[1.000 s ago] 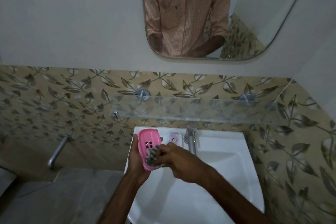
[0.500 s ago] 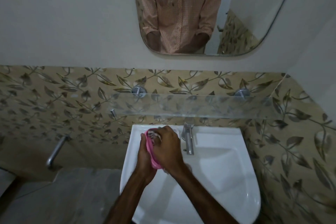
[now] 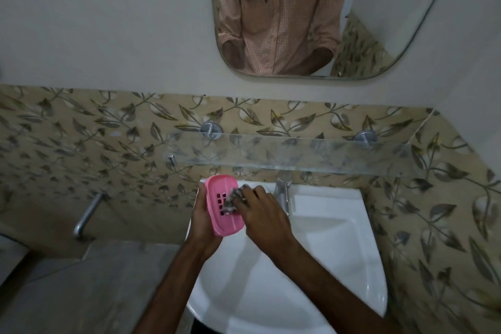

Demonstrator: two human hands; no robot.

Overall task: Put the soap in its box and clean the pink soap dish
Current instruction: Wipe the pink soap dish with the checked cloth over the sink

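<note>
The pink soap dish, oval with small drain slots, is held upright over the back left of the white sink. My left hand grips it from behind and below. My right hand pinches a grey scrubber and presses it against the inside of the dish. The soap and its box are hidden behind my hands.
A steel tap stands at the back of the sink, just right of my right hand. A glass shelf juts from the leaf-patterned tiles above. A second wall tap is at left, and a mirror hangs above.
The dish has turned from edge-on to face me, so its slotted inside shows. My right hand with the scrubber has slid to the dish's middle right.
</note>
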